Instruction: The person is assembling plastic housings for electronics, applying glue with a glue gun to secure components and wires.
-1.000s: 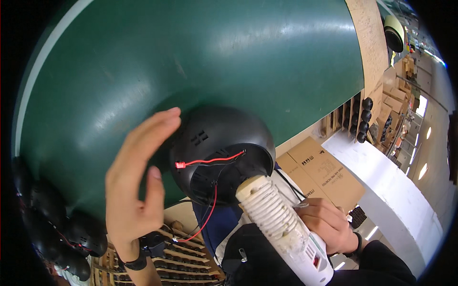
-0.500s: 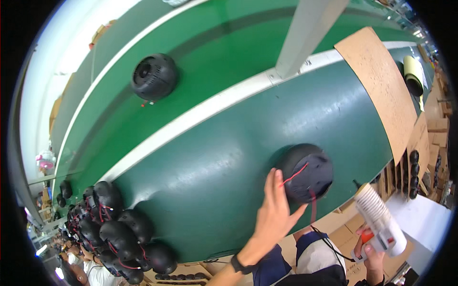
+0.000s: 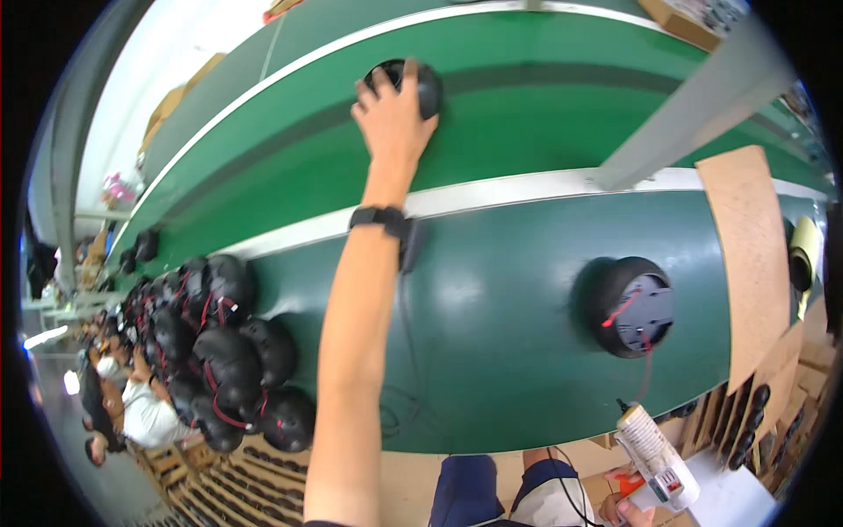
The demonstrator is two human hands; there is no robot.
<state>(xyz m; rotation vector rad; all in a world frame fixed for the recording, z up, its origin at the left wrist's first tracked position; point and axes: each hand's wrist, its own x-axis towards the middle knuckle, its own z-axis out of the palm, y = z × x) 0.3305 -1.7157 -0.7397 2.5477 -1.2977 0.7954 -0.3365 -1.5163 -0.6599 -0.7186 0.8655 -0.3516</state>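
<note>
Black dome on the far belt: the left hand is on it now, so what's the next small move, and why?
Probably close the left hand around the black dome and draw it back to the near green belt. The arm is fully stretched, palm over the dome, grip not visibly closed. The right hand holds the white glue gun.

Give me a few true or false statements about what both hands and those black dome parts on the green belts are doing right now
1. The left hand rests on a black dome on the far belt. True.
2. The right hand is empty. False: it holds a white glue gun.
3. A dome with red wires lies alone on the near belt. True.
4. The pile of domes sits at the right. False: it is at the left.
5. The left wrist is bare. False: it wears a black wristband.
</note>
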